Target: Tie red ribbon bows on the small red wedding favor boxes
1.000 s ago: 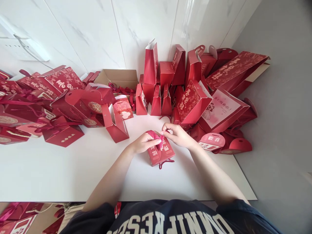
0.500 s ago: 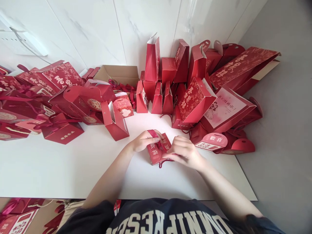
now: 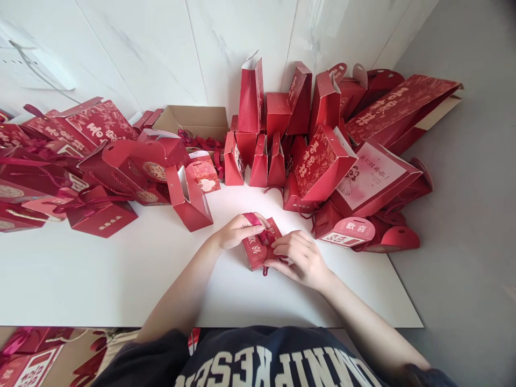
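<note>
A small red gift box (image 3: 255, 255) with pale characters stands on the white table between my hands. Dark red ribbon (image 3: 267, 236) crosses its top. My left hand (image 3: 238, 230) is closed at the far left of the box, with a loop of ribbon around its fingers. On the other side my right hand (image 3: 301, 259) pinches at the ribbon, thumb low against the box. Its fingertips partly cover the box's right side. A bit of ribbon or cord hangs at the near edge.
Red gift boxes (image 3: 102, 219) crowd the left. More boxes and bags (image 3: 325, 163) are stacked at the back and right. A cardboard box (image 3: 197, 119) with ribbons stands against the tiled wall. A grey wall (image 3: 471, 215) borders the right side. Below the table edge lie more red boxes (image 3: 30, 365).
My right hand has lowered slightly and its fingers have come in closer over the ribbon. My left hand has stayed nearly in place on the box.
</note>
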`<action>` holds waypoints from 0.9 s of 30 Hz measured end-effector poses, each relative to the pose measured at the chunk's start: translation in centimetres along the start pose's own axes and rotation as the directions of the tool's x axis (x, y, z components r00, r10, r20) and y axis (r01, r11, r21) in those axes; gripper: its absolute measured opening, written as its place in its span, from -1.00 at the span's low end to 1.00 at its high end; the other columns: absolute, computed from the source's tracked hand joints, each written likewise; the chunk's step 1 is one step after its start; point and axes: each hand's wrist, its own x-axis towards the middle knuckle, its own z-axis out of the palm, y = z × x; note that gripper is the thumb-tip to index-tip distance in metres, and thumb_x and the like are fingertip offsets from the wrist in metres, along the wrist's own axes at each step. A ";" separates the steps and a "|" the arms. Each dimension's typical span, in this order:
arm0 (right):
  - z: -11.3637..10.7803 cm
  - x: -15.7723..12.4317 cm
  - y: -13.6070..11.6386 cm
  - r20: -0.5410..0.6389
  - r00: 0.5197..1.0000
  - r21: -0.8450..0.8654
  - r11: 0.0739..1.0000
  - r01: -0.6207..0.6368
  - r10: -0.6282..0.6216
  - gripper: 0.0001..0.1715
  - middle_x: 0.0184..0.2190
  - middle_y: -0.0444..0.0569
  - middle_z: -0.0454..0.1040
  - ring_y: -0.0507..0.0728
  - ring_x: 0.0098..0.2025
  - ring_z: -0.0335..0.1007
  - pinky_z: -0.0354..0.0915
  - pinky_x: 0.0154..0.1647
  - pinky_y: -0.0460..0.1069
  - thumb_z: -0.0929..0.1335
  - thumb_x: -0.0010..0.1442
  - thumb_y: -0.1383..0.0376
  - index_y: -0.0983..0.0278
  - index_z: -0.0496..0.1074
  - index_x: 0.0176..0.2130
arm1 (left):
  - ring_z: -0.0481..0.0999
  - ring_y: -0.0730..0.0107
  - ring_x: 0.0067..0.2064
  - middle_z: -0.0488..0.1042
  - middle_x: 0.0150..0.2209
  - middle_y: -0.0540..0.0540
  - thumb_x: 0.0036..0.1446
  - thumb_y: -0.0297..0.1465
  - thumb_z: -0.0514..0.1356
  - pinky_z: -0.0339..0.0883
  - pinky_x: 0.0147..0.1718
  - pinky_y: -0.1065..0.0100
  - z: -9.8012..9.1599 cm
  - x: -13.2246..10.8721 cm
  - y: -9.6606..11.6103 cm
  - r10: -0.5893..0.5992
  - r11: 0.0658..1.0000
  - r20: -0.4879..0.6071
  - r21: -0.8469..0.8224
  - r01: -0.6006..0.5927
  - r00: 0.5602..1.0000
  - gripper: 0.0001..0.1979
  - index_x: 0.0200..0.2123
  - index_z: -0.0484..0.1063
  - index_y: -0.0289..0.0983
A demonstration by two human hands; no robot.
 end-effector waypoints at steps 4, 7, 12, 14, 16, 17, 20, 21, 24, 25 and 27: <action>0.8 0.2 -0.3 -0.080 0.944 -0.025 0.946 -0.323 0.321 -0.55 -0.21 0.05 0.48 0.21 -0.20 0.39 0.27 -0.19 0.10 0.48 0.16 0.15 0.27 0.31 -0.07 | 0.49 0.25 -0.05 0.44 -0.13 -0.20 0.27 -0.26 0.15 0.36 0.01 0.29 0.0 0.0 0.2 0.063 0.991 0.030 0.120 -0.066 0.998 -0.69 -0.35 0.59 -0.35; 1.3 0.4 -0.4 -0.049 0.909 -0.055 0.907 -0.417 0.415 -0.76 -0.22 0.00 0.49 0.20 -0.21 0.38 0.23 -0.21 0.10 0.41 0.23 0.24 0.24 0.38 -0.10 | 0.45 0.25 -0.01 0.44 -0.11 -0.19 0.27 -0.27 0.14 0.32 0.05 0.30 -0.2 0.1 0.3 0.105 0.977 0.020 0.183 -0.107 0.994 -0.68 -0.37 0.60 -0.33; 1.3 0.1 -0.3 -0.180 0.936 -0.103 0.940 -0.325 0.304 -0.87 -0.32 -0.06 0.52 0.13 -0.26 0.40 0.23 -0.18 0.09 0.37 0.26 0.41 0.22 0.44 -0.17 | 0.50 0.26 -0.11 0.45 -0.14 -0.20 0.27 -0.23 0.13 0.40 -0.07 0.29 -0.1 0.0 0.1 0.027 0.994 0.043 0.106 -0.031 0.999 -0.65 -0.33 0.60 -0.35; 1.2 -0.3 -0.2 -0.202 0.958 -0.118 0.966 -0.231 0.205 -0.81 -0.31 -0.07 0.54 0.12 -0.26 0.42 0.26 -0.16 0.08 0.41 0.22 0.44 0.22 0.44 -0.14 | 0.51 0.27 -0.15 0.46 -0.13 -0.20 0.25 -0.23 0.15 0.40 -0.11 0.28 -0.1 0.0 0.0 0.028 0.996 0.004 0.080 -0.028 1.000 -0.69 -0.30 0.58 -0.35; 1.0 -0.6 -0.1 -0.148 0.985 -0.153 0.982 -0.115 0.093 -0.75 -0.25 -0.07 0.57 0.12 -0.22 0.45 0.29 -0.14 0.08 0.41 0.22 0.45 0.20 0.44 -0.10 | 0.50 0.26 -0.11 0.46 -0.11 -0.20 0.24 -0.24 0.17 0.38 -0.06 0.27 0.0 0.1 0.0 0.064 0.992 -0.032 0.106 -0.061 0.997 -0.71 -0.30 0.57 -0.35; 0.9 -0.7 -0.1 -0.104 0.994 -0.160 0.985 -0.058 0.042 -0.73 -0.20 -0.05 0.58 0.13 -0.16 0.46 0.31 -0.11 0.08 0.40 0.23 0.46 0.20 0.44 -0.08 | 0.49 0.24 -0.08 0.46 -0.11 -0.20 0.23 -0.24 0.18 0.35 -0.02 0.26 0.1 0.1 0.1 0.086 0.988 -0.042 0.133 -0.080 0.995 -0.72 -0.31 0.57 -0.34; 0.5 -0.8 0.1 0.007 0.998 -0.143 0.988 0.064 -0.064 -0.71 -0.04 0.02 0.56 0.16 0.00 0.45 0.35 -0.01 0.11 0.34 0.29 0.47 0.24 0.42 -0.01 | 0.45 0.21 -0.03 0.48 -0.15 -0.20 0.24 -0.25 0.16 0.29 0.05 0.22 0.1 0.3 0.3 0.119 0.977 -0.034 0.183 -0.111 0.992 -0.71 -0.33 0.56 -0.34; 0.3 -0.7 0.1 0.032 0.996 -0.138 0.986 0.089 -0.086 -0.71 -0.02 0.06 0.55 0.17 0.03 0.44 0.36 0.00 0.12 0.32 0.30 0.48 0.27 0.42 0.00 | 0.45 0.20 -0.03 0.48 -0.17 -0.20 0.25 -0.24 0.16 0.29 0.05 0.22 0.1 0.3 0.4 0.122 0.975 -0.029 0.191 -0.114 0.992 -0.71 -0.34 0.56 -0.33; -0.2 -0.4 0.1 0.091 0.985 -0.154 0.975 0.158 -0.145 -0.73 -0.01 0.12 0.55 0.20 0.04 0.45 0.41 0.00 0.13 0.30 0.31 0.49 0.33 0.42 0.00 | 0.45 0.19 -0.04 0.49 -0.21 -0.20 0.26 -0.24 0.14 0.28 0.04 0.21 0.1 0.3 0.5 0.124 0.970 -0.019 0.212 -0.117 0.992 -0.69 -0.34 0.56 -0.33; -0.4 -0.2 0.1 0.106 0.981 -0.161 0.971 0.179 -0.164 -0.73 -0.01 0.13 0.54 0.21 0.05 0.45 0.42 -0.01 0.13 0.30 0.31 0.49 0.34 0.42 0.00 | 0.45 0.19 -0.04 0.50 -0.22 -0.20 0.26 -0.24 0.13 0.28 0.04 0.20 0.1 0.3 0.5 0.129 0.968 -0.021 0.221 -0.121 0.991 -0.69 -0.34 0.56 -0.33; -0.6 -0.1 0.1 0.123 0.975 -0.166 0.965 0.204 -0.185 -0.73 -0.01 0.16 0.54 0.23 0.05 0.46 0.43 -0.02 0.14 0.30 0.30 0.50 0.37 0.42 -0.01 | 0.46 0.19 -0.03 0.51 -0.22 -0.20 0.27 -0.25 0.12 0.29 0.04 0.20 0.0 0.3 0.5 0.155 0.956 -0.018 0.255 -0.145 0.988 -0.69 -0.34 0.56 -0.33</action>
